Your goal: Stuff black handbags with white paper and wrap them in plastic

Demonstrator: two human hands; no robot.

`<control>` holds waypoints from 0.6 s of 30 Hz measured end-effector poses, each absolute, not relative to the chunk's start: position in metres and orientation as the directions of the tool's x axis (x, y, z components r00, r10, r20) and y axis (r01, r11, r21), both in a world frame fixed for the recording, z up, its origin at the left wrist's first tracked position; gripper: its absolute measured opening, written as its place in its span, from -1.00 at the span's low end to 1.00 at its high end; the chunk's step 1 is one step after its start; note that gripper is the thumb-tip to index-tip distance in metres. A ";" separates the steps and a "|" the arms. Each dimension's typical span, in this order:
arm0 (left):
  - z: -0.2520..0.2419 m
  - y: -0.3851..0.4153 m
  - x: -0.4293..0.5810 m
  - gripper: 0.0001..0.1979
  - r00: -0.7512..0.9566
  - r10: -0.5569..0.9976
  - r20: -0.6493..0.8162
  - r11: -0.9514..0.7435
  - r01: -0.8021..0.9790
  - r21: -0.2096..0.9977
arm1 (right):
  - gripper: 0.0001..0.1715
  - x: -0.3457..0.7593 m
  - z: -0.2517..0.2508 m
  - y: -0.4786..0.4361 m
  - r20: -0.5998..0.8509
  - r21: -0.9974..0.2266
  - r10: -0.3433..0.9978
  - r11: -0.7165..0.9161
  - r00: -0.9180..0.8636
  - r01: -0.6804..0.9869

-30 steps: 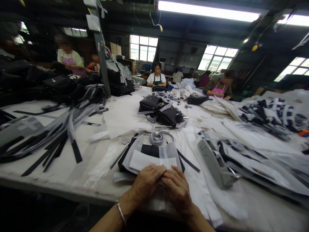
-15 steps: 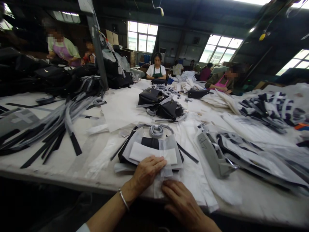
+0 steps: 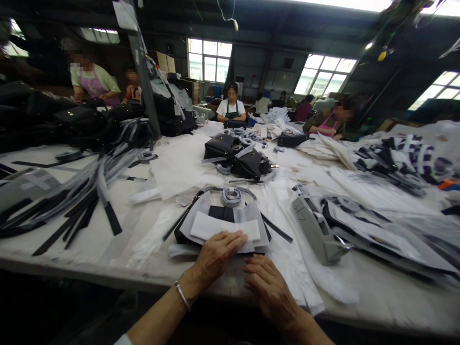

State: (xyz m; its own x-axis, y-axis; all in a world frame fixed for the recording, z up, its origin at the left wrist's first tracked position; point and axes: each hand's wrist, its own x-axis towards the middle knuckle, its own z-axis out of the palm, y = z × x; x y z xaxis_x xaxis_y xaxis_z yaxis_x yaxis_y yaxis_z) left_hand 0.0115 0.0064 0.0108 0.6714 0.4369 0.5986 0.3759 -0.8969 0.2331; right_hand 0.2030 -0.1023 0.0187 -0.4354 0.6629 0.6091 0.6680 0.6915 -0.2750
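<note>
A black bag lies flat in front of me with translucent wrapping sheet over it. On top is a folded white pad. My left hand lies stretched out on the pad's near part, fingers together and flat, wearing a silver bangle. Close beside it, my right hand has its fingers curled at the bag's near edge; whatever they hold is hidden. Beyond the bag sits a coiled, wrapped strap. A short piece of translucent strip shows above the pad.
A grey tape dispenser stands to the right, beside wrapped bag pieces. Wrapped straps spread across the left. Black bags lie farther back, near a metal post. Several people work around the table.
The translucent strip that ran over the white pad to the table's edge no longer shows there. My right hand has shifted slightly, its fingers now more curled at the bag's near edge.
</note>
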 end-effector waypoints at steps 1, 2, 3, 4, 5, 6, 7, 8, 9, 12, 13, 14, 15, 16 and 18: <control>0.011 0.007 0.011 -0.61 0.673 0.435 0.598 -0.898 0.373 0.233 | -0.77 0.207 0.019 -0.104 0.601 -0.278 0.655 0.708 -0.458 0.649; 0.010 0.008 0.011 -0.61 0.675 0.432 0.598 -0.900 0.371 0.231 | -0.75 0.210 0.018 -0.106 0.593 -0.290 0.654 0.718 -0.470 0.633; 0.010 0.008 0.011 -0.61 0.678 0.428 0.597 -0.901 0.370 0.227 | -0.74 0.212 0.017 -0.107 0.586 -0.305 0.656 0.723 -0.476 0.620; 0.009 0.009 0.011 -0.61 0.683 0.425 0.594 -0.903 0.370 0.221 | -0.73 0.212 0.016 -0.108 0.583 -0.321 0.660 0.723 -0.474 0.612; 0.008 0.009 0.010 -0.60 0.686 0.423 0.592 -0.903 0.372 0.215 | -0.74 0.211 0.015 -0.109 0.586 -0.332 0.663 0.722 -0.467 0.607; 0.007 0.008 0.010 -0.60 0.691 0.422 0.587 -0.904 0.374 0.209 | -0.75 0.209 0.014 -0.109 0.593 -0.337 0.662 0.721 -0.459 0.606; 0.006 0.008 0.009 -0.59 0.697 0.422 0.579 -0.903 0.377 0.204 | -0.76 0.208 0.015 -0.110 0.601 -0.340 0.663 0.717 -0.445 0.609; 0.005 0.007 0.008 -0.59 0.703 0.422 0.573 -0.903 0.382 0.197 | -0.77 0.206 0.017 -0.109 0.608 -0.349 0.670 0.708 -0.427 0.614; 0.005 0.006 0.007 -0.58 0.709 0.418 0.568 -0.904 0.384 0.186 | -0.77 0.204 0.019 -0.109 0.610 -0.363 0.680 0.696 -0.406 0.620; 0.002 0.005 0.005 -0.59 0.722 0.396 0.567 -0.909 0.394 0.133 | -0.78 0.203 0.029 -0.106 0.593 -0.402 0.706 0.677 -0.388 0.616; 0.002 0.004 0.004 -0.60 0.726 0.391 0.566 -0.910 0.398 0.118 | -0.78 0.204 0.032 -0.104 0.584 -0.403 0.706 0.680 -0.401 0.613; 0.002 0.004 0.003 -0.60 0.731 0.386 0.563 -0.911 0.397 0.110 | -0.78 0.204 0.035 -0.101 0.577 -0.396 0.704 0.684 -0.413 0.613; 0.003 0.004 0.002 -0.61 0.733 0.383 0.562 -0.913 0.393 0.109 | -0.77 0.204 0.038 -0.096 0.570 -0.389 0.707 0.681 -0.418 0.621; 0.004 0.003 0.002 -0.61 0.733 0.382 0.562 -0.915 0.386 0.119 | -0.76 0.204 0.041 -0.091 0.564 -0.383 0.715 0.670 -0.413 0.636; 0.009 0.000 0.001 -0.62 0.729 0.389 0.563 -0.918 0.362 0.165 | -0.76 0.202 0.047 -0.080 0.553 -0.364 0.737 0.633 -0.388 0.684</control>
